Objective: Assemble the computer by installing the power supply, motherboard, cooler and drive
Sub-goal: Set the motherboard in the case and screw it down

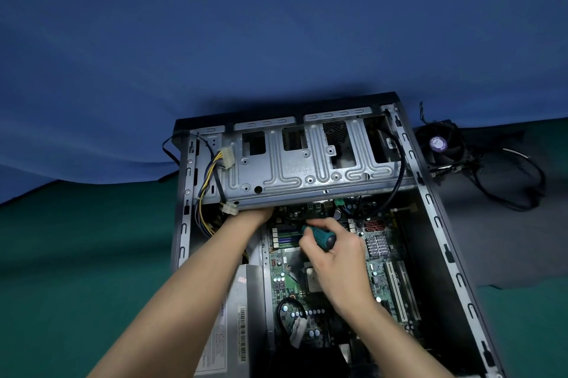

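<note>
An open computer case (436, 218) lies on its side. Inside it sits the green motherboard (287, 281), and the grey power supply (236, 325) lies along its left. My right hand (335, 261) grips a teal-handled screwdriver (319, 237) that points toward the board's far edge. My left hand (255, 216) reaches under the metal drive cage (295, 168); its fingers are hidden there. The cooler (442, 144), a black fan with a purple hub, lies outside the case at the right.
The case rests on a green mat (76, 254) with a blue cloth (246, 24) behind. Yellow and black power cables (209, 181) with white plugs hang at the case's left wall. The cooler's black wires (519, 190) trail over a grey surface at the right.
</note>
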A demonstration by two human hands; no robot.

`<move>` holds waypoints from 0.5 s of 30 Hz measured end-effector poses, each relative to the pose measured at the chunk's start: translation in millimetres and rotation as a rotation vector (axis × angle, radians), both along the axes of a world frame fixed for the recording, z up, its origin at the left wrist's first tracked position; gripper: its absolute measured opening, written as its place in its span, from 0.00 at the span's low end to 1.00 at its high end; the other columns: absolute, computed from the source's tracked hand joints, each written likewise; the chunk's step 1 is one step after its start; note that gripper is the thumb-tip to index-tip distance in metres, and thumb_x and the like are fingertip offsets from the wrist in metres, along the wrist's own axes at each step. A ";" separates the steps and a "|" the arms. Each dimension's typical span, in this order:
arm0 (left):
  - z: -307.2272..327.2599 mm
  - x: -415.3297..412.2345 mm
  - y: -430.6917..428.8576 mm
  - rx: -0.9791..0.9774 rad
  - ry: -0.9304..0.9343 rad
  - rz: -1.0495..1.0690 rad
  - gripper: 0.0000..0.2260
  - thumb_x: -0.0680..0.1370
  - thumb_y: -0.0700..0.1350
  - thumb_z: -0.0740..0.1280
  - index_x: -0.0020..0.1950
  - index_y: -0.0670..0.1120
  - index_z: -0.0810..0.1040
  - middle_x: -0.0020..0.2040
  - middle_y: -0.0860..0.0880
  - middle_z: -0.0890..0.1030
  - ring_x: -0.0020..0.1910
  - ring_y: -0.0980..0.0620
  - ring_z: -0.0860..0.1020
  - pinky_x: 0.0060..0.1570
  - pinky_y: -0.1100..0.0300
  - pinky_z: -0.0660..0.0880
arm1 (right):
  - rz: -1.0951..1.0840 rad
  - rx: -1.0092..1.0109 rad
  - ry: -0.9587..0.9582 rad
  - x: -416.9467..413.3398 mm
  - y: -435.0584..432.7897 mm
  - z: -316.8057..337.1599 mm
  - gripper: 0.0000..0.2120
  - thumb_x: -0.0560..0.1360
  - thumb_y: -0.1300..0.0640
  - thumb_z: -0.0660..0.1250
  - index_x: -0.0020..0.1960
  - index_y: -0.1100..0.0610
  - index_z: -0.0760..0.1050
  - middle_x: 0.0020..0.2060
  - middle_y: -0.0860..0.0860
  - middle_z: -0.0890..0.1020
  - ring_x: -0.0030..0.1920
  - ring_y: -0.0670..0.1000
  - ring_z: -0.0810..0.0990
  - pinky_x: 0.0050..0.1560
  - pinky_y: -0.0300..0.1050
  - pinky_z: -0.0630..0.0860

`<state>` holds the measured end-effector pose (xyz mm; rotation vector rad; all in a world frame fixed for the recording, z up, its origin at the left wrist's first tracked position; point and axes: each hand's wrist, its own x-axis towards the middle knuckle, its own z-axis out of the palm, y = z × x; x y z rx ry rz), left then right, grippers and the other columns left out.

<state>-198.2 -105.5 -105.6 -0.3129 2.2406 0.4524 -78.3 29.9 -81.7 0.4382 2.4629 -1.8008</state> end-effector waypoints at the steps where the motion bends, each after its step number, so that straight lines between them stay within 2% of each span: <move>1: -0.4 -0.8 -0.1 -0.006 -0.017 -0.003 0.22 0.85 0.45 0.48 0.77 0.39 0.50 0.77 0.39 0.53 0.76 0.45 0.55 0.71 0.57 0.53 | 0.001 0.001 0.001 -0.1 0.0 0.1 0.04 0.75 0.55 0.67 0.47 0.54 0.79 0.21 0.46 0.69 0.22 0.43 0.65 0.24 0.39 0.62; 4: 0.2 -2.8 0.3 -0.014 -0.025 0.021 0.22 0.84 0.46 0.50 0.76 0.38 0.56 0.76 0.39 0.58 0.75 0.43 0.58 0.70 0.55 0.55 | -0.005 0.003 0.000 0.1 0.0 0.5 0.04 0.75 0.55 0.67 0.47 0.54 0.79 0.19 0.44 0.69 0.21 0.43 0.65 0.24 0.36 0.62; 7: -4.0 -3.6 -0.9 -0.001 -0.066 0.000 0.21 0.85 0.45 0.49 0.76 0.39 0.52 0.76 0.39 0.58 0.74 0.45 0.59 0.69 0.58 0.56 | -0.007 -0.003 -0.010 -0.5 -0.1 -0.2 0.05 0.74 0.54 0.67 0.48 0.53 0.79 0.19 0.44 0.69 0.21 0.43 0.65 0.24 0.38 0.63; 10: -6.4 -2.0 -5.1 -0.034 0.016 -0.004 0.22 0.84 0.48 0.53 0.74 0.38 0.61 0.75 0.39 0.62 0.74 0.43 0.61 0.69 0.56 0.58 | 0.000 -0.002 -0.016 0.4 0.2 0.2 0.06 0.74 0.53 0.67 0.48 0.53 0.79 0.20 0.44 0.71 0.21 0.43 0.66 0.24 0.39 0.64; 13: -3.1 -1.4 -3.3 -0.007 -0.041 -0.018 0.21 0.84 0.45 0.51 0.76 0.38 0.56 0.75 0.39 0.59 0.74 0.44 0.59 0.68 0.58 0.57 | 0.014 -0.022 -0.033 0.5 -0.6 2.5 0.06 0.74 0.51 0.66 0.48 0.51 0.79 0.23 0.48 0.77 0.22 0.45 0.69 0.23 0.45 0.71; 15: -3.2 -3.8 -2.3 0.015 -0.066 -0.029 0.21 0.84 0.44 0.50 0.76 0.38 0.54 0.75 0.39 0.60 0.74 0.44 0.60 0.68 0.58 0.56 | 0.010 -0.015 -0.030 -0.1 -0.8 2.8 0.06 0.74 0.51 0.67 0.48 0.51 0.79 0.22 0.48 0.76 0.22 0.45 0.69 0.23 0.46 0.71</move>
